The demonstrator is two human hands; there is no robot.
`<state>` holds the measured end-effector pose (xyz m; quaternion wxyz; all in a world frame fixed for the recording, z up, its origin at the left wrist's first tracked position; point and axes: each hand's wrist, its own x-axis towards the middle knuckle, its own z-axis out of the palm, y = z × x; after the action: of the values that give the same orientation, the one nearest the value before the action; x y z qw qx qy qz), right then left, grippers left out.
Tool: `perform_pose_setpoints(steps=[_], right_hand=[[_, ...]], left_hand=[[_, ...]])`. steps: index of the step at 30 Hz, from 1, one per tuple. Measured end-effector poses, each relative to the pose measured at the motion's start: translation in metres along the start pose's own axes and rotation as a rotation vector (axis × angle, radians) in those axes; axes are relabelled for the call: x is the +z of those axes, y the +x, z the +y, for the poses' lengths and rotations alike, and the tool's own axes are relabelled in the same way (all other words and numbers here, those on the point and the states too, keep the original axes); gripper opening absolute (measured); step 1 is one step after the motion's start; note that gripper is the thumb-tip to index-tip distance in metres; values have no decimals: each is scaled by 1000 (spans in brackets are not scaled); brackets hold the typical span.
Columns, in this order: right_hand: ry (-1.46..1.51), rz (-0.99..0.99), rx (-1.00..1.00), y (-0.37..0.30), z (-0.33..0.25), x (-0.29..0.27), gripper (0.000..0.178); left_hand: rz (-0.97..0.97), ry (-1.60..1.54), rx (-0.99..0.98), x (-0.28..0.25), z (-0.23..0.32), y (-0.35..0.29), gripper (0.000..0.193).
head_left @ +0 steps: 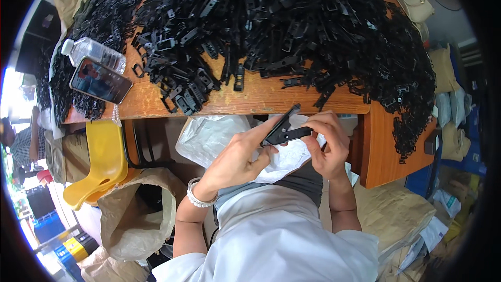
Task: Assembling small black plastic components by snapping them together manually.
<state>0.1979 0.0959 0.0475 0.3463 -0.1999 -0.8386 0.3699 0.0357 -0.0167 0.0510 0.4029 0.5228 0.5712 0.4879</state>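
Just beyond the table's near edge, over my lap, both hands meet at a black plastic part [282,131] with a long, slim piece and a shorter arm angled off it. My left hand [239,157], a beaded bracelet at its wrist, grips the long piece between thumb and fingers. The tip of the shorter arm is pinched by the thumb and fingers of my right hand [329,143]. Whether these are one piece or two joined pieces I cannot tell. Below the hands lies a bag with a white lining [209,134].
Heaps of similar black plastic parts [292,26] cover much of the wooden table [250,99]. A phone [100,81] leans by a clear plastic bottle [96,52] at left. A yellow chair [104,151] and an open paper sack [138,219] stand left; more sacks [394,211] lie right.
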Motion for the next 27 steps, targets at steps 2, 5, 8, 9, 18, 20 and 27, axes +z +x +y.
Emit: perform_pose_setpoints(steps=[2, 5, 8, 9, 18, 20, 27], right_hand=[[-41, 49, -69, -3, 1, 4, 16], [-9, 2, -50, -4, 3, 4, 22], [22, -60, -57, 4, 6, 0, 33], [130, -109, 8, 3, 8, 1, 36], [89, -100, 63, -7, 13, 8, 25], [123, -63, 57, -7, 13, 10, 24], [186, -156, 109, -4, 8, 7, 22]], left_hand=[[18, 14, -54, 7, 2, -1, 51], [176, 36, -58, 17, -2, -1, 47], [195, 114, 13, 16, -6, -2, 43], [177, 147, 56, 15, -8, -2, 42], [115, 225, 42, 13, -13, -2, 34], [122, 219, 36, 11, -17, -3, 35], [110, 231, 106, 5, -23, -4, 32]])
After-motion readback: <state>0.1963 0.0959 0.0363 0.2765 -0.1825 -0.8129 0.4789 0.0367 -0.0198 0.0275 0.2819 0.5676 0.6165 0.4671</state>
